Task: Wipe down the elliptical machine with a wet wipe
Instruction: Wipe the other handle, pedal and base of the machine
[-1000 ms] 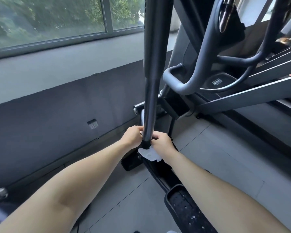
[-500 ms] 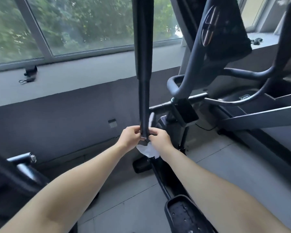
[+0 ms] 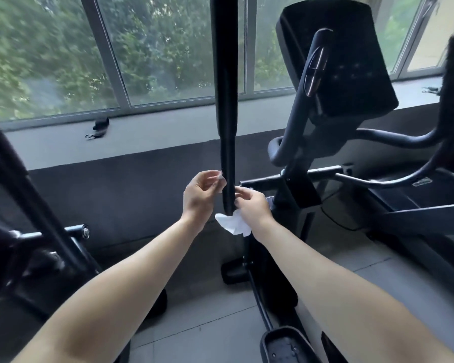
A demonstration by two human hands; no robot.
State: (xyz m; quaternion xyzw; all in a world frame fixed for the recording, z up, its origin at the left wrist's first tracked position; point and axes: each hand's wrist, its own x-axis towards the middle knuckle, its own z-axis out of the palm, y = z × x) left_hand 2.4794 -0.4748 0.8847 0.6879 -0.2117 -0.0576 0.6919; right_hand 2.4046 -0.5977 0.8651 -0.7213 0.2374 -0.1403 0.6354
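Green trees fill the far windows (image 3: 168, 48). Both hands have loosened from the elliptical's upright handlebar (image 3: 227, 153). The right hand (image 3: 252, 205) pinches the wet wipe (image 3: 233, 224), which hangs against the bar. The left hand (image 3: 202, 195) has its fingers curled just beside the bar, and I cannot tell if they hold anything. This stroke seems finished.

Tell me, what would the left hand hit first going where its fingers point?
The upright black pole: the left hand points its fingertips at it, seemingly almost touching, though depth is unclear. The wet wipe hangs lower, in the right hand.
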